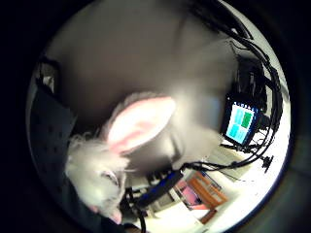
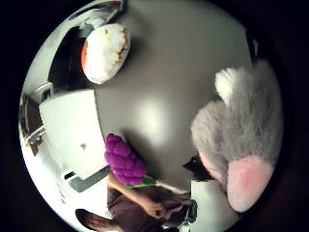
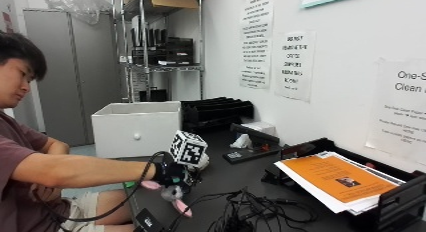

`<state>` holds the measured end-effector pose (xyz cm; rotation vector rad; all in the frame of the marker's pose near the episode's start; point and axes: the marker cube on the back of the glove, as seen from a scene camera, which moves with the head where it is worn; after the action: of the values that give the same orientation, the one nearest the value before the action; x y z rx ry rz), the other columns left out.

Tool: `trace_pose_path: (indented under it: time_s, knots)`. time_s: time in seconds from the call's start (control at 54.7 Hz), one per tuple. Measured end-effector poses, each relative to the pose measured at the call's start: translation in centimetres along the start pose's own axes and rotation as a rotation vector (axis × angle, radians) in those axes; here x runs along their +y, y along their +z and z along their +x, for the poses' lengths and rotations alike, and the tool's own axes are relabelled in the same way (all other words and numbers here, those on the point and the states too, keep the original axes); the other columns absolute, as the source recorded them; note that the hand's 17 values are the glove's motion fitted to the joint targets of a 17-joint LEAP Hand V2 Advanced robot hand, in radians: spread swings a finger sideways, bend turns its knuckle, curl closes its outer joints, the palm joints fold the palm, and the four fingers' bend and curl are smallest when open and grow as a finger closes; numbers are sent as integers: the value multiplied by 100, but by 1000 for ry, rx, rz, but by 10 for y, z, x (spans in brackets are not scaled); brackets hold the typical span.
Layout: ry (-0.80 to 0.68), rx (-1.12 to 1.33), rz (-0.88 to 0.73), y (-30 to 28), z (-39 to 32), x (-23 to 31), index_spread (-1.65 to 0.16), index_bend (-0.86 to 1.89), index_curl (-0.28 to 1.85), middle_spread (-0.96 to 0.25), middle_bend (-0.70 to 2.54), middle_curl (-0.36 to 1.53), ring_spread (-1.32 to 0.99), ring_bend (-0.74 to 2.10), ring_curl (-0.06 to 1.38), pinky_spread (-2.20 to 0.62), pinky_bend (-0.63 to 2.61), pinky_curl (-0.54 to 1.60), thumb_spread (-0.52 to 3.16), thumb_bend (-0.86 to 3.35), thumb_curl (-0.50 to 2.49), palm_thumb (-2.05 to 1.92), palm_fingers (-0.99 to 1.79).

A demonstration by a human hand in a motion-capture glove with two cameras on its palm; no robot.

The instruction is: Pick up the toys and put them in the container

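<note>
My gloved right hand (image 3: 170,174) hangs low over the near end of the dark table (image 3: 219,179) and grips a grey plush bunny (image 3: 174,194), whose pink ears dangle below the fingers. The bunny's pink-lined ear (image 1: 138,124) and grey fur (image 2: 241,140) fill the palm views close up. A white container (image 3: 136,128) with a round knob stands farther back along the table's edge. On the tabletop the thumb side view shows a purple grape toy (image 2: 123,162) beside the container (image 2: 72,135), and a round white and orange plush (image 2: 105,52) farther off.
Loose black cables (image 3: 246,209) lie on the table right of my hand. A black paper tray holding an orange sheet (image 3: 333,179) sits near the wall, with black stacked trays (image 3: 216,112) and a small white packet (image 3: 241,141) behind. A lit screen (image 1: 241,124) shows aside.
</note>
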<state>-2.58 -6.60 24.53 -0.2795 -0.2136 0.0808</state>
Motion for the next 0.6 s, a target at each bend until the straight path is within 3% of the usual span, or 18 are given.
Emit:
trace_pose_path:
  time_s: [0.183, 0.603]
  knots:
    - [-53, 5, -48, -61, -39, 18, -35, 59, 25, -27, 96, 65, -36, 129, 52, -39, 90, 39, 63, 14, 66, 62, 119]
    - [-268, 51, 296, -257, -189, 91, -38, 79, 43, -23, 106, 74, -34, 136, 57, -40, 96, 45, 33, 9, 83, 61, 110]
